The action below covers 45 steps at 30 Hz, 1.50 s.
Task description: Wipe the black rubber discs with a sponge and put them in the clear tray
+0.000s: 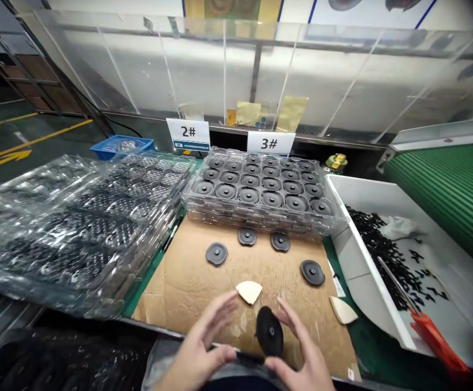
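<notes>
Right hand (301,353): I gripped the black disc (269,331) at the desk's (179,282) near edge.
Left hand (201,347): released, fingers spread beside it.

Five loose black discs: four on the cardboard (187,282) — (216,253), (247,237), (281,242), (312,272) — one held (269,331). Two cream wedges (249,291), (343,310). Two number signs (188,134), (271,143); one white bin (354,255); one blue tray (122,145).

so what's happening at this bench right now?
A person holds a black disc upright between both hands, left hand and right hand, over a cardboard sheet. Four more loose discs lie flat on the cardboard in front of a clear tray filled with the same discs. A white bin of small black scraps sits to the right.
</notes>
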Available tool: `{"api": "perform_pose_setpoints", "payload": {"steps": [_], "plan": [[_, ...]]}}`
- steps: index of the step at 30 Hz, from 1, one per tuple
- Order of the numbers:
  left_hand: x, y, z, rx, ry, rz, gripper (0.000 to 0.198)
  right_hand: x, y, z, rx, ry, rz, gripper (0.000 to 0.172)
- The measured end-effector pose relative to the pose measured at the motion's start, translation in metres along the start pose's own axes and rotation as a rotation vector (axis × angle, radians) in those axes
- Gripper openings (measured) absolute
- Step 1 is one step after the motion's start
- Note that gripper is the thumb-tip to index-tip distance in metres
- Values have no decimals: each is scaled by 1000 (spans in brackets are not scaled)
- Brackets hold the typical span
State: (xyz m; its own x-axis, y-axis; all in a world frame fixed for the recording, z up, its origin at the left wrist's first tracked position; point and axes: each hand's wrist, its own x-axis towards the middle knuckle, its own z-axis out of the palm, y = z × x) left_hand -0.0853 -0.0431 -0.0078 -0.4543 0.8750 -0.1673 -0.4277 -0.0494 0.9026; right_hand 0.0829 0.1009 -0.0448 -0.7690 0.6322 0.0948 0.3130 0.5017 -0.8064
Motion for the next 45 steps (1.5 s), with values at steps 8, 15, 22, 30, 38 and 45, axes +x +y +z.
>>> {"api": "perform_pose_setpoints", "payload": {"steps": [8, 15, 22, 30, 38, 45], "plan": [[35, -30, 9, -405, 69, -176, 66, 39, -28, 21, 100, -173, -35, 79], [40, 0, -28, -675, 244, -288, 64, 71, -31, 39, -207, -103, -41, 55], [48, 8, -46, -816, 314, -181, 43, 73, 2, 60, -336, -82, 25, 25], [53, 18, -42, -753, 300, -171, 46, 63, -1, 59, -245, -85, 28, 27], [55, 20, -12, -602, 251, -176, 59, 93, -75, 14, -31, 25, -19, 30], [48, 28, 15, -509, 252, -214, 55, 93, -127, -4, 37, -106, -347, 30]]}}
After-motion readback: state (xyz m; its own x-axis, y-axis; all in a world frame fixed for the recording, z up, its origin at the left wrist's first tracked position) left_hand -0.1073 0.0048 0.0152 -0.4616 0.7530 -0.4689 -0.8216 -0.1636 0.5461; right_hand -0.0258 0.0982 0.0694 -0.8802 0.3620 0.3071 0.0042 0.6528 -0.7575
